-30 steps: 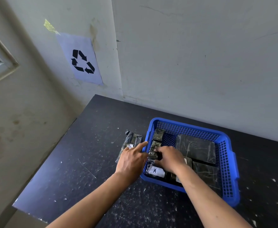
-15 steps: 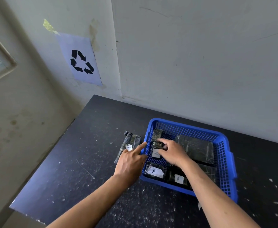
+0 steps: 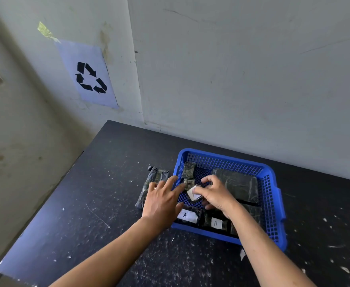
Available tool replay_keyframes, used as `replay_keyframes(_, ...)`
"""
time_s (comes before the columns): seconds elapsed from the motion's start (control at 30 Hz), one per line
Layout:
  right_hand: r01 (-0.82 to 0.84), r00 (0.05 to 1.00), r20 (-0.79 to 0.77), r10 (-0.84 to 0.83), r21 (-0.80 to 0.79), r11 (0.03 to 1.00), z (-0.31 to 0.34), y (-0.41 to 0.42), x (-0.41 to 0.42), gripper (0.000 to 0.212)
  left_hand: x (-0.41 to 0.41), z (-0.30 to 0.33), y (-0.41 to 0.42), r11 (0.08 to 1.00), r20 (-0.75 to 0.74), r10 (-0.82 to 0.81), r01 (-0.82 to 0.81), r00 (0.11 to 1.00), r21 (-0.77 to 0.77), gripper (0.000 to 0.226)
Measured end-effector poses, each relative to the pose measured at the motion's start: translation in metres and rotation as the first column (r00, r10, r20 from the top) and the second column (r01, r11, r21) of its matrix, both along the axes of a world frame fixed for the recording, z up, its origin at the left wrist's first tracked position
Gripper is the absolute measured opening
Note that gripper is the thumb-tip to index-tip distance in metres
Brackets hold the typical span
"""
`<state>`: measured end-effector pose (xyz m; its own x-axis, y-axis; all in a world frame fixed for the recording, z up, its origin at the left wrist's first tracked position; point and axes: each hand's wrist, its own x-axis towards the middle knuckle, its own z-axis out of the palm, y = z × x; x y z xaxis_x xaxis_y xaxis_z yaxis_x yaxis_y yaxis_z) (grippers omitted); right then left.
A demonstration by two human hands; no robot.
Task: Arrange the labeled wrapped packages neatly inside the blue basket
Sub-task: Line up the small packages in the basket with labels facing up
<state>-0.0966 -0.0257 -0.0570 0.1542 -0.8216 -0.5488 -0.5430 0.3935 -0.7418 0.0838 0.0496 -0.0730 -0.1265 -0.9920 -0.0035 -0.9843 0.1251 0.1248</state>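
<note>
A blue mesh basket point(image 3: 272, 195) sits on the black table and holds several dark wrapped packages. Two at its near edge show white "A" labels point(image 3: 187, 215) point(image 3: 215, 223). A large flat package point(image 3: 237, 184) lies at the back right, and two small ones point(image 3: 188, 169) stand along the left wall. My right hand point(image 3: 215, 193) is inside the basket, shut on a small labeled package point(image 3: 193, 194) tilted on its edge. My left hand point(image 3: 162, 200) rests with fingers spread on the basket's left rim.
A long dark wrapped bundle point(image 3: 152, 183) lies on the table point(image 3: 99, 204) just left of the basket, partly under my left hand. A wall runs close behind the basket. A recycling sign point(image 3: 88, 76) hangs on the wall at the left. The table's left edge drops off.
My right hand has turned the small labeled package so its white label tilts up. My left hand has opened its fingers wider over the rim. The basket has stayed in place.
</note>
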Motion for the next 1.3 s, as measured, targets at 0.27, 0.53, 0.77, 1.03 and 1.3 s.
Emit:
replay_keyframes(0.27,-0.149,0.863,-0.498,0.083,-0.095,0.984,-0.008,0.003,0.02,0.022,0.004,-0.011,0.021,0.99,0.023,-0.025,0.022,0.999,0.137,0.03)
replay_keyframes(0.53,0.016,0.915,-0.403,0.015,0.072,0.997,-0.004,-0.01,0.037,0.026,0.002,-0.001,0.02,0.971,0.082,-0.057,0.036,0.995,0.237,0.037)
replay_keyframes(0.77,0.242,0.963,-0.165,-0.212,0.192,0.951,-0.019,-0.006,0.046,0.023,0.001,0.008,0.019,0.956,0.132,-0.101,0.059,0.986,0.288,0.041)
replay_keyframes(1.03,-0.115,0.829,-0.553,0.08,-0.03,0.993,-0.032,0.019,0.058,0.02,-0.003,0.006,0.017,0.95,0.164,-0.116,0.061,0.98,0.308,0.041)
replay_keyframes(1.3,0.074,0.952,-0.294,-0.082,-0.038,0.997,-0.039,0.014,0.046,0.026,-0.002,0.011,0.016,0.94,0.116,-0.143,0.098,0.983,0.327,0.043)
